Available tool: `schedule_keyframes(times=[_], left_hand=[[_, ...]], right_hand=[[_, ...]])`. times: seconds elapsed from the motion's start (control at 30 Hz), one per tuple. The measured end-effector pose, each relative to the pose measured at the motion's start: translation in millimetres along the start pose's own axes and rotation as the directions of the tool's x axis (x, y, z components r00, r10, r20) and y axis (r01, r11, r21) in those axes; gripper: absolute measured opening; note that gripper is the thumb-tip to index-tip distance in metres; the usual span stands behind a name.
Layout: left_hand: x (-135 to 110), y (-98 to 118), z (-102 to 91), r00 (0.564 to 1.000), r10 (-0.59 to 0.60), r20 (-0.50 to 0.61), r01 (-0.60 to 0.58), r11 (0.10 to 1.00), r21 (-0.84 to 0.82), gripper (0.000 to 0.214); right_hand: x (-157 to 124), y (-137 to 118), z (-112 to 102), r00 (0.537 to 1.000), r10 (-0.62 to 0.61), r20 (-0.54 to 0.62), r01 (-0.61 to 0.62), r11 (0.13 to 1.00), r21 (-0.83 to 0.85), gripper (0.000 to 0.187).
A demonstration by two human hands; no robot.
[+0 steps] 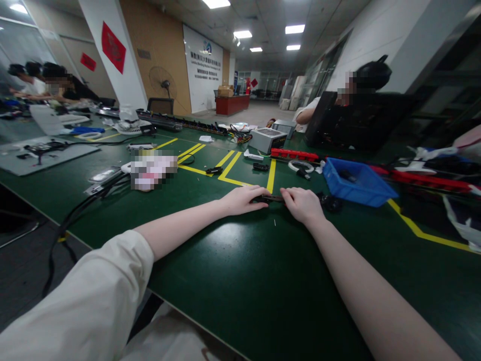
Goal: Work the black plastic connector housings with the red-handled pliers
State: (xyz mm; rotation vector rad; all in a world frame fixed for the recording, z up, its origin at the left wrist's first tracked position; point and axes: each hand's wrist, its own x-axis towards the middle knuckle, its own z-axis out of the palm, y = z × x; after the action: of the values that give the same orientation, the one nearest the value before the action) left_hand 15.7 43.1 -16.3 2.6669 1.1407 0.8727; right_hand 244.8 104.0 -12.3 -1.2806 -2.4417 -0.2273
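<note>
Both my arms reach forward over a dark green table (233, 271). My left hand (242, 200) and my right hand (303, 204) lie knuckles up, fingers curled, each closed on one end of a thin dark strip (273, 198) that rests on the tabletop between them. Most of the strip is hidden under the fingers. A tiny pale speck (274, 222), maybe a screw, lies just in front of the hands.
A blue plastic bin (356, 183) stands right of my right hand, a black round part (330, 202) beside it. Yellow tape lines (229, 168), red strips (293, 154), a white ring (300, 164), a grey metal box (267, 139) and cables lie beyond. People sit at the far left and right.
</note>
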Motion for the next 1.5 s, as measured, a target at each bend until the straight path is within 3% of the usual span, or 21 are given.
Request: schedule_keyframes(times=[0.37,0.67,1.07,1.2,1.5], left_hand=[[-0.5,1.0,0.6,1.000,-0.007,0.004,0.007,1.000,0.012,0.035],[-0.3,1.3,0.4,1.000,-0.008,0.000,0.008,0.998,0.055,0.036],[0.9,8.8,0.3,0.977,-0.212,-0.030,0.213,0.944,0.250,0.059],[2.5,10.0,-2.2,0.948,-0.316,0.046,0.291,0.915,0.279,0.060],[4.4,9.8,-5.0,0.942,-0.310,0.129,0.267,0.924,0.274,0.058]], right_hand=[[0.7,-2.2,-1.9,1.000,-0.024,-0.013,0.024,1.000,-0.018,0.049],[0.9,-1.9,-1.8,0.998,-0.027,0.049,0.027,1.000,0.012,0.053],[4.0,-3.6,-3.9,0.989,-0.059,0.134,0.058,0.998,0.015,0.052],[4.0,-4.2,-3.8,0.987,-0.073,0.140,0.072,0.997,0.006,0.051],[2.3,-4.6,-3.4,0.993,-0.070,0.091,0.073,0.997,-0.039,0.050]])
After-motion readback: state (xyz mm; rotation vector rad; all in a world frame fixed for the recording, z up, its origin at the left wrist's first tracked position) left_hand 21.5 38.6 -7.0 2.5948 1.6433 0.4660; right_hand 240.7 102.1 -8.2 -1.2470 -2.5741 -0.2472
